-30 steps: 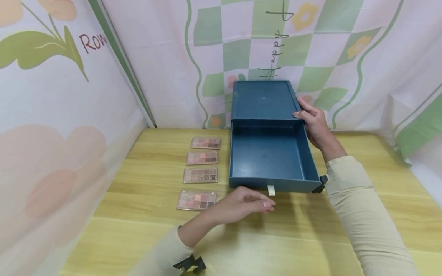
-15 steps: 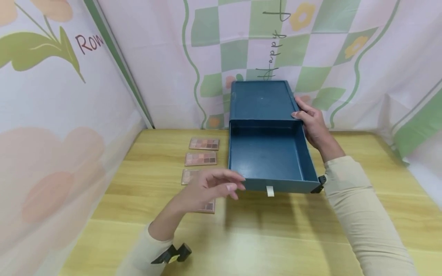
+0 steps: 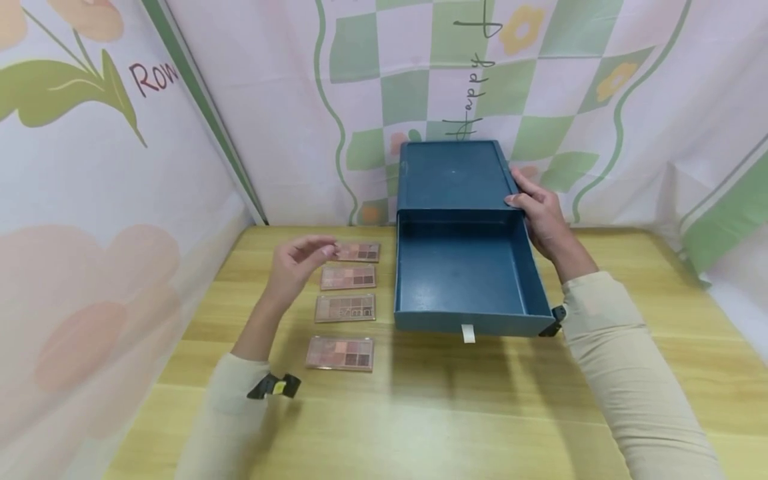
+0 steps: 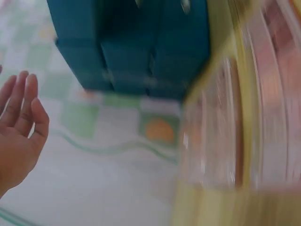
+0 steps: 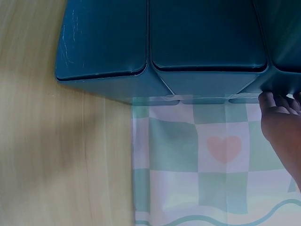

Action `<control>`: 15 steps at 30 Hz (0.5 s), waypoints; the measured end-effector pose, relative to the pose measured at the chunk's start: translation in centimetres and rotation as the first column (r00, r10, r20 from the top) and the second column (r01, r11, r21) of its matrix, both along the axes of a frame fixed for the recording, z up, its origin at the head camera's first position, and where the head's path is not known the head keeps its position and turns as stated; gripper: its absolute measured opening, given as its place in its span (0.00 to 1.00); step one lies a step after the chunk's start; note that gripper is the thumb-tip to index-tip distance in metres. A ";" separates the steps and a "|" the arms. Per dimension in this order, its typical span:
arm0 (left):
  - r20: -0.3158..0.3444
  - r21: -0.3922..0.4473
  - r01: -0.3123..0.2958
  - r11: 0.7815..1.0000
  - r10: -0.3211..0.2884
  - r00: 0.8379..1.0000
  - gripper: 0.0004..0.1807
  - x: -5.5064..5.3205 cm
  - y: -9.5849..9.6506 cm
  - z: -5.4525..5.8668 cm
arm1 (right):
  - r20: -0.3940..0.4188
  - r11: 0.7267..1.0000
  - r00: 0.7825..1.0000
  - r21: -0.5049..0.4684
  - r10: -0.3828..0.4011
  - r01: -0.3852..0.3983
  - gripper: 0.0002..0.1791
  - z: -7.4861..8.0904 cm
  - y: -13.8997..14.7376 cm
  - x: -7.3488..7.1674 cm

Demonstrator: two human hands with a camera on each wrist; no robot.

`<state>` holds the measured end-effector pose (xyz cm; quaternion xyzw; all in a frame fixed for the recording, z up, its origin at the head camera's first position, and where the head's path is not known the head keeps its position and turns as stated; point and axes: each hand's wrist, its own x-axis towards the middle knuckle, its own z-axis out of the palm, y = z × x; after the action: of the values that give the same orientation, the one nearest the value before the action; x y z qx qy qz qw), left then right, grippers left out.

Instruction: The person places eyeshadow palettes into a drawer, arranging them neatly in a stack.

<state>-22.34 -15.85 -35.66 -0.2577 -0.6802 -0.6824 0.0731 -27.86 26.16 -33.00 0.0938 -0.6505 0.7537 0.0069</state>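
Observation:
My left hand [image 3: 300,263] holds nothing, its fingertips overlapping the left end of the farthest eyeshadow palette [image 3: 363,252]. In the left wrist view the fingers of this left hand [image 4: 21,122] look nearly straight. Below that palette, others lie in a column: a second palette [image 3: 348,277], then one with lettering on its lid [image 3: 345,308], and the nearest palette [image 3: 340,354]. A dark blue drawer cabinet [image 3: 453,175] stands to their right, its top drawer [image 3: 459,273] pulled out and bare inside. My right hand [image 3: 543,217] grips the cabinet's right side, thumb at the top edge.
A white pull tab [image 3: 469,333] hangs from the drawer front, which juts toward me over the wooden table [image 3: 420,427]. Lower drawers [image 5: 101,42] show shut in the right wrist view. A patterned curtain [image 3: 270,100] rises close behind the cabinet.
My left hand has moved from the drawer front leftward and away from me, over the palettes to the farthest one. The right hand keeps its grip; cabinet and drawer stay put.

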 end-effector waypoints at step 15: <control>0.113 -0.495 -0.222 0.840 0.316 0.942 0.20 -8.9 -3.9 -4.4 | -0.019 0.999 1.000 0.036 -0.015 0.016 0.39 0.3 -0.3 0.4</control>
<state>-31.21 -19.73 -40.08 -0.1031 -0.8599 -0.4986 0.0378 -27.47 25.88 -32.69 0.0959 -0.6645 0.7409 0.0173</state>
